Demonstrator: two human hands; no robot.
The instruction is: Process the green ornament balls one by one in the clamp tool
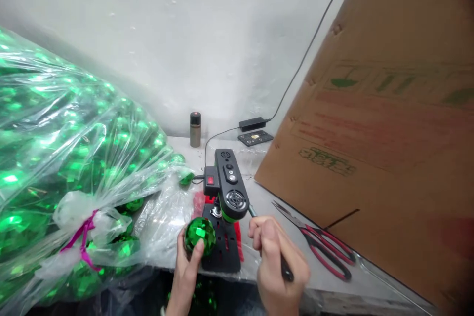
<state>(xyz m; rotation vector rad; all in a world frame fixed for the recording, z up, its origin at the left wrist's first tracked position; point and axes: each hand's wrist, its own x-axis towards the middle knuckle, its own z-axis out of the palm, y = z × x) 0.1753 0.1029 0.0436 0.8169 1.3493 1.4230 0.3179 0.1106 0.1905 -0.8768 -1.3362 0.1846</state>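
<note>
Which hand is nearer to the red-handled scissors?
Right. The right hand, gripping the machine's lever, sits just left of the scissors; the left hand holds the green ball farther left.

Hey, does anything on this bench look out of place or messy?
Mostly tidy. The scissors lie open, blades apart, beside the right hand. A loose green ball sits outside the tied bag near the small machine. The left hand holds another ball.
</note>
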